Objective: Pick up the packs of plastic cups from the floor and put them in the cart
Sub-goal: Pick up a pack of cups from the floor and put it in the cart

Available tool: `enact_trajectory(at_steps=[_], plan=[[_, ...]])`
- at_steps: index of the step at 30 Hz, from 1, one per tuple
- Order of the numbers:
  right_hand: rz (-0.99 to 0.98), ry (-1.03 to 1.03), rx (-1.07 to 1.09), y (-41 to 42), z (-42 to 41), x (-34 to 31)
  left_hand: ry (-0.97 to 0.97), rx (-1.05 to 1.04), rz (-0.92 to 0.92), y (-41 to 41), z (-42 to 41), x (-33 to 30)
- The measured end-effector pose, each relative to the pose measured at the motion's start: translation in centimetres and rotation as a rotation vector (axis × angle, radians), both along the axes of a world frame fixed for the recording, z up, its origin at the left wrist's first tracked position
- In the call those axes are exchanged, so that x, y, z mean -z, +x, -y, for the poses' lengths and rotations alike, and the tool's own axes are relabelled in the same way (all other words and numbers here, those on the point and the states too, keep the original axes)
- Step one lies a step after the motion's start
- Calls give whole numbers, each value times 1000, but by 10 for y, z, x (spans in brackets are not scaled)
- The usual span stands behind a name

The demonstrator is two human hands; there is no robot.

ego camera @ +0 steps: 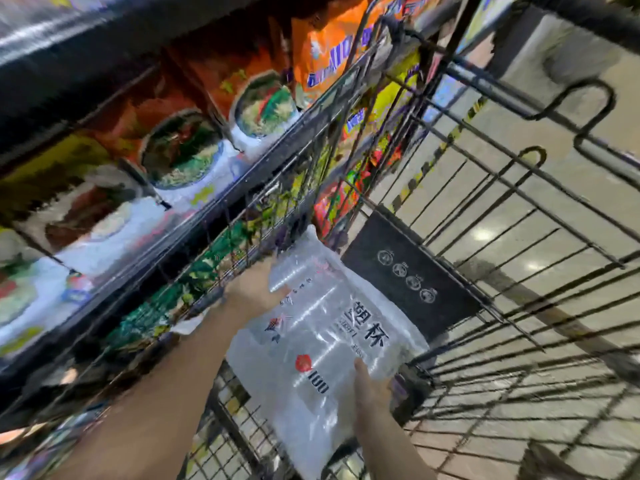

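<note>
Single head-worn view — tilted, close range.
Looks forward and down into the wire cart (485, 188), stocked shelves (145, 174) at left, floor (540, 237) far right.

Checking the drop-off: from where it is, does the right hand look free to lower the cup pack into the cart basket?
Probably yes. The right hand and left hand hold the pack of plastic cups over the wire cart, inside its rim. The basket below looks empty, though motion blur hides detail.
</note>
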State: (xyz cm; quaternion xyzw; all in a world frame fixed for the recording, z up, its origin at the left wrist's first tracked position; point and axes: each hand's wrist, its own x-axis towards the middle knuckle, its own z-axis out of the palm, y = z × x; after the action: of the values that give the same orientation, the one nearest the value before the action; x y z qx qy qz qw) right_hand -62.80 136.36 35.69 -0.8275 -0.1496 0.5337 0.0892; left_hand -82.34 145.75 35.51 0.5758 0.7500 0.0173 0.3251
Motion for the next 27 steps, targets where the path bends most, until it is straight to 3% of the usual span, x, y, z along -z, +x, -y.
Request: enact_trajectory(at_steps=[5, 11, 13, 16, 21, 27], plan=[[0, -19, 26, -4, 2, 16, -8, -25, 63, 1, -3, 30], [39, 27, 11, 3, -6, 14, -49, 52, -20, 2, -7, 27], [188, 150, -131, 5, -13, 4, -24, 144, -98, 3, -11, 18], [407, 379, -551, 15, -39, -29, 57, 251, -203, 13, -20, -15], [580, 587, -1123, 36, -98, -110, 237, 336, -305, 26, -27, -98], [754, 854, -1351, 47, -126, -221, 333, 216, -526, 30, 7, -215]])
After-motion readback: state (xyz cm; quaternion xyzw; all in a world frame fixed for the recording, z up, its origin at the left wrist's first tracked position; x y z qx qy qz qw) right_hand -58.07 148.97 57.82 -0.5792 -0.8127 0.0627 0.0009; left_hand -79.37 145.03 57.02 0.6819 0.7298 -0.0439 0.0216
